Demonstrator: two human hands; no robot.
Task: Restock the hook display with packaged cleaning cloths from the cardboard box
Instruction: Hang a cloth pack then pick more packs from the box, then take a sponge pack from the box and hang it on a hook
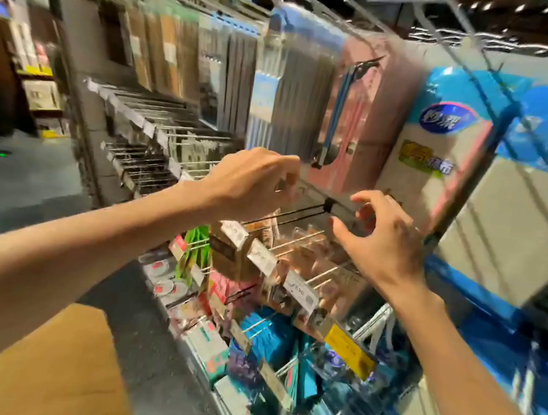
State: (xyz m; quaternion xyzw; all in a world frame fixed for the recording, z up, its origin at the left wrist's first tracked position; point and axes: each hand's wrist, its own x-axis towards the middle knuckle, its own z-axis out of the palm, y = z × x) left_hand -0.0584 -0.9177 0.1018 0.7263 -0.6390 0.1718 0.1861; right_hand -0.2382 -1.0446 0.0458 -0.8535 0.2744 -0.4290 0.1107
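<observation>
**Both hands at an empty black hook, no pack in hand yet**

The hook display [484, 59] filled most of the view, a wire rack packed with hanging goods, all motion-blurred. The packaged cleaning cloths [445, 149] hung at the upper right of it: blue wrap, beige cloth inside, faces outward so shoppers could read them. More blue packs sat behind the wire further right. The cardboard box [52, 370] stood low at the left, near the person and within easy reach for refills; its contents were not visible.

The left hand [251, 180] was raised to the rack just above the black hook [285, 215], knuckles up and fingers curled down. Blur hid the fingertips, so whether it pinched anything could not be told. The right hand [382, 244] hovered beside the hook's base, thumb and fingers apart and loosely curved, gripping nothing. Probably it was steadying or seating the hook on the wire before any loading.

The hook itself stuck out bare toward the camera. Below it, silver pegs [296, 241] carried small white price tags [261, 257].
</observation>
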